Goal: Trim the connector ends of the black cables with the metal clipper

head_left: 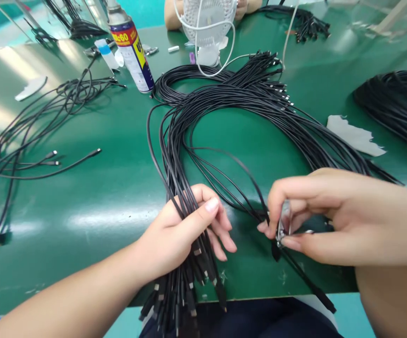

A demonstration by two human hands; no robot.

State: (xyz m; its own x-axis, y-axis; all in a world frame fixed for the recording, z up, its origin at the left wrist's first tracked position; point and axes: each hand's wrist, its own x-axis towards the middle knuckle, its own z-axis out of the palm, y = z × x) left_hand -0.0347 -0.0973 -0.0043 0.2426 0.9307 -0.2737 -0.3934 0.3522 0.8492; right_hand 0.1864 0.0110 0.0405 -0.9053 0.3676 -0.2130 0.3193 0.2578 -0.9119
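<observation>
My left hand is closed loosely round a thick bundle of black cables, the thumb lying across them. Their connector ends hang down over the table's front edge. At the right, my right hand pinches a small silver nail clipper between thumb and fingers. A few loose black cables from the bundle run to its fingertips. Just below the clipper, a black cable end slants toward the table edge. Whether the clipper's jaws touch a cable is hidden by the fingers.
The cables loop back across the green table. A spray can and a white fan stand behind them. Loose cables lie left, a coil right, beside torn paper. Another person's arms show behind the fan.
</observation>
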